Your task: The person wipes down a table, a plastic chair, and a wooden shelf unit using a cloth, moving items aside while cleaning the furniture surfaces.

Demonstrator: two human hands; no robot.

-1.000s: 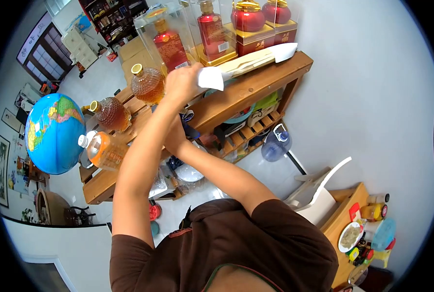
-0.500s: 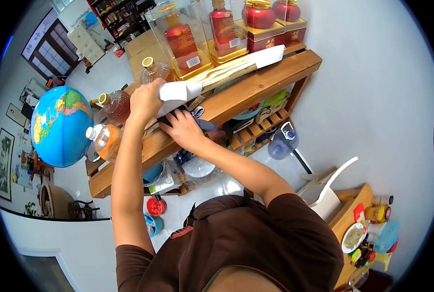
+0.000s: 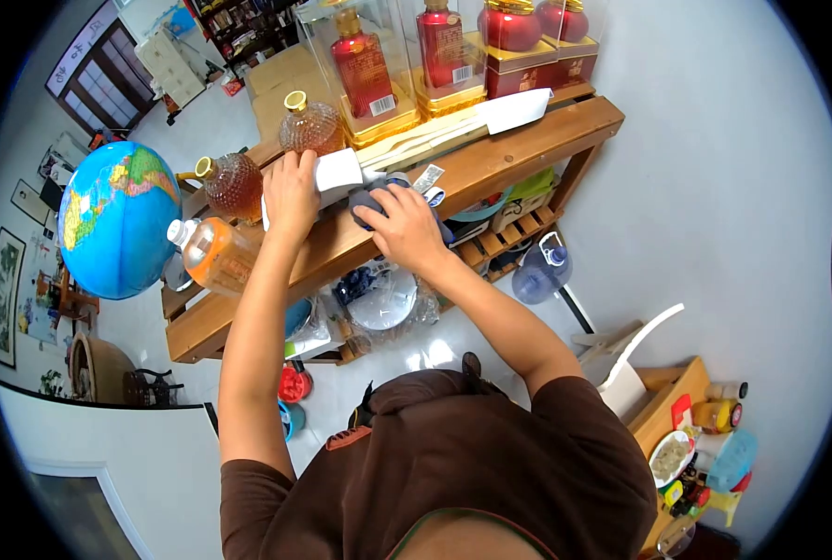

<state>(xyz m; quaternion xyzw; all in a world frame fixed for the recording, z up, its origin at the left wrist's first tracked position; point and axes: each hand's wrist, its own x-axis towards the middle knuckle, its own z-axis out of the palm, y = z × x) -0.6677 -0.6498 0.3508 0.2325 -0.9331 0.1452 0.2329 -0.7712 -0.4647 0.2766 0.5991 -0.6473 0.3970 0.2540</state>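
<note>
Two things occupy us at the wooden counter: our left hand curls against the white left end of a long pale bundle, while our right hand lies, fingers bent and parted, over a dark cloth-like item by the near edge. We cannot tell whether either grips. We judge both are being handled together; shifting the bundle calls for care around the round amber bottle just beyond. Rightward, the front plank offers more room than the left, where an orange bottle stands.
</note>
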